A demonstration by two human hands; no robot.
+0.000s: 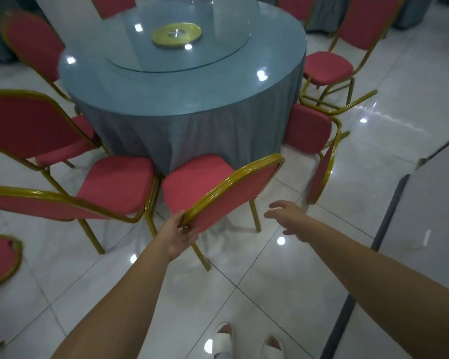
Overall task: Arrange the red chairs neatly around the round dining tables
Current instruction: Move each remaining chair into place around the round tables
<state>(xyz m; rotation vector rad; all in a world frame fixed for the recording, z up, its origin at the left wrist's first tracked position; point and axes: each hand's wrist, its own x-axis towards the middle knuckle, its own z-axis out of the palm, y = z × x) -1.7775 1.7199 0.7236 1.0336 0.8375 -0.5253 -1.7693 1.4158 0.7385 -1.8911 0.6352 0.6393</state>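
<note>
A banquet hall, probably: red chairs (213,193) ring a cloth-draped round counter (182,81) (glass turntable (176,45) at its centre), glossy tiled floor (244,294) beneath.

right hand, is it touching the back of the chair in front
Apart. The head view shows the right hand open in the air, with bare floor between it and the chair back; only the left hand grips that frame.

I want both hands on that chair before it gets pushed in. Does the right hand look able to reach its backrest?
Probably yes. The right hand hovers open just beside the chair backrest, only bare floor between them; the left hand already has its grip on the lower corner.
</note>
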